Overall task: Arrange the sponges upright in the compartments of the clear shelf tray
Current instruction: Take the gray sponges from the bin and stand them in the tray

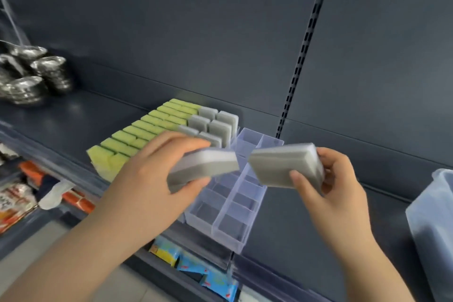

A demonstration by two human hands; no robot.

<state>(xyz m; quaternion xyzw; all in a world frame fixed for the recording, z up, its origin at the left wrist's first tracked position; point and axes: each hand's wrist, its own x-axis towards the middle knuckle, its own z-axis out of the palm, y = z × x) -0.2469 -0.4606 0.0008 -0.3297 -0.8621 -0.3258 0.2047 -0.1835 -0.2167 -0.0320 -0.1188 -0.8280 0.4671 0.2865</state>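
1. Sponges, head view: one grey sponge block (208, 167) is gripped in the left hand (157, 179), fingers curled over its top and thumb beneath. A second grey sponge block (284, 167) is pinched in the right hand (335, 186), thumb on the near face. Both are held above the clear tray (230, 216), apart from each other.
2. Clear tray: two rows of compartments, resting on the dark shelf (306, 228).
3. Stored stock: yellow-green sponges (147, 130) and grey sponges (215, 125) stand on edge just left of the tray.
4. Other: metal scourers (31, 73) far left; translucent tub (431, 216) at the right edge.
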